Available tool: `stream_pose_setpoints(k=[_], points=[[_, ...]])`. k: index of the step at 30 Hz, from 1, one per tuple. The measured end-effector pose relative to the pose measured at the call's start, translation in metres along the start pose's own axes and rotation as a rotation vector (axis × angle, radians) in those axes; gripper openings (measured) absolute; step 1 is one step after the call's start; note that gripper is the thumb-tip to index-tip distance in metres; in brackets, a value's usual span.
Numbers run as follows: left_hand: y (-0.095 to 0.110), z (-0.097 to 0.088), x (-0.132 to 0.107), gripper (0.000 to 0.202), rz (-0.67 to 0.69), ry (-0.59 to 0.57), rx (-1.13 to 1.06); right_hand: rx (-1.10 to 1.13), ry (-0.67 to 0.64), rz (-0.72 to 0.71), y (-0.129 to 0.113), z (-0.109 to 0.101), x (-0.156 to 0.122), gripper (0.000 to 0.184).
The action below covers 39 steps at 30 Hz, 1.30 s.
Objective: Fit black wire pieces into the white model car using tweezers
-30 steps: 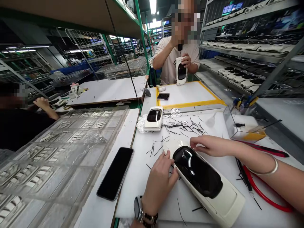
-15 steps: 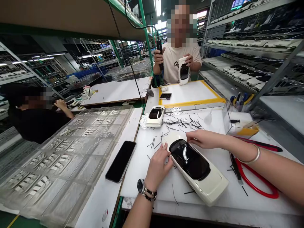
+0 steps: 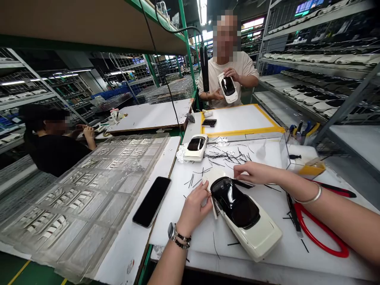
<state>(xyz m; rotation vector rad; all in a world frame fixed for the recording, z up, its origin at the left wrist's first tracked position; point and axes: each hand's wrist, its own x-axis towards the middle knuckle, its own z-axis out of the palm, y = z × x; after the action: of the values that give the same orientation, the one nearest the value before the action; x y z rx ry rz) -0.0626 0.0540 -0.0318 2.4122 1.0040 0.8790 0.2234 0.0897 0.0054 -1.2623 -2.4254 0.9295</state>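
Observation:
A cream model car (image 3: 265, 237) with a glossy black roof and windows rests on the white table in front of me. My left hand (image 3: 194, 208) is closed at the car's left front side, where a pale door panel (image 3: 214, 206) stands swung out from the body. My right hand (image 3: 257, 173) pinches at the opposite front side. Below its fingers, a dark-faced door panel (image 3: 244, 183) juts out from the car. The fingertips of both hands are partly hidden.
Black strips (image 3: 228, 154) lie scattered behind the car. A smaller white model car (image 3: 196, 148), phone (image 3: 152, 202), red-handled tool (image 3: 323, 237), knife (image 3: 293, 217) and clear tool box (image 3: 303, 158) surround it. Clear trays (image 3: 97, 198) fill the left. A co-worker (image 3: 228, 67) opposite holds another car.
Both side door panels now stand out from the car, where they lay closer to the body before. The co-worker opposite has lowered one hand from a dark upright object to the model car.

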Motion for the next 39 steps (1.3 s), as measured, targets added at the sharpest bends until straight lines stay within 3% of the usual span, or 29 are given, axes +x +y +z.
stream_pose_setpoints(k=[6,14,18,22,25,27,30,35,39], points=[[-0.013,-0.024,0.003,0.019,-0.159,-0.209,-0.226,0.154,0.067,0.076,0.009,0.007,-0.003,0.025],[-0.014,-0.041,0.021,0.021,-0.160,-0.310,-0.157,0.109,0.391,0.386,0.017,0.019,0.002,0.048],[-0.016,-0.044,0.026,0.020,-0.189,-0.329,-0.177,0.137,0.462,0.455,0.022,0.017,0.002,0.052],[-0.016,-0.048,0.032,0.017,-0.222,-0.343,-0.212,0.272,0.416,0.404,0.021,0.008,-0.003,0.047],[-0.014,-0.051,0.037,0.016,-0.209,-0.356,-0.197,0.374,0.284,0.276,0.017,0.001,-0.009,0.049],[-0.010,-0.054,0.039,0.017,-0.178,-0.349,-0.171,0.388,0.141,0.185,0.013,0.000,-0.014,0.064],[-0.003,-0.054,0.038,0.046,-0.144,-0.374,-0.111,0.318,-0.016,0.166,0.012,0.002,-0.019,0.089],[0.005,-0.047,0.025,0.085,-0.159,-0.469,-0.006,0.280,0.026,0.144,0.020,0.007,-0.017,0.066],[0.003,-0.040,0.010,0.083,-0.121,-0.403,0.024,0.220,0.048,0.152,0.022,0.007,-0.017,0.057]])
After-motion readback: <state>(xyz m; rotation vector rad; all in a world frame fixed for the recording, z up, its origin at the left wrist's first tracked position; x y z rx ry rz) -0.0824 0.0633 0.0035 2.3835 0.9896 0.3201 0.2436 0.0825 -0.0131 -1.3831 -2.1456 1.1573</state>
